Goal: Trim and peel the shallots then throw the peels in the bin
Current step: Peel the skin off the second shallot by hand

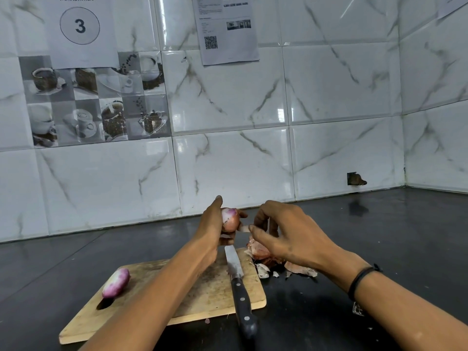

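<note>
Just below the middle of the frame, the left hand (211,231) holds a shallot (230,220) up above the counter (379,236). Its fingers are curled round the bulb from the left and the thumb points upward. The shallot is rounded and pale pink, with a glossy surface and a whitish, purple-tinged cut end facing up. A thin pale strip of peel (243,228) hangs off its lower right side. The right hand (291,234) pinches this strip between thumb and fingertips, with the other fingers loosely bent. A dark wristband (361,278) circles the right wrist.

Below the hands a worn wooden cutting board (202,295) lies at an angle on the black counter. A second, peeled shallot (116,283) rests near the board's left end. It is elongated and white, flushed with purple. A knife (239,287) lies along the board's right side with the blade toward the hands. Its black riveted handle runs past the board's near edge. Loose peels (260,252), papery and pinkish brown, are heaped at the board's far right corner and spill onto the counter beside it, under the right hand.

Behind stands a wall (329,97) of white marbled tile. At the upper left a sheet (79,26) reads "WORKSTATION 3".
</note>
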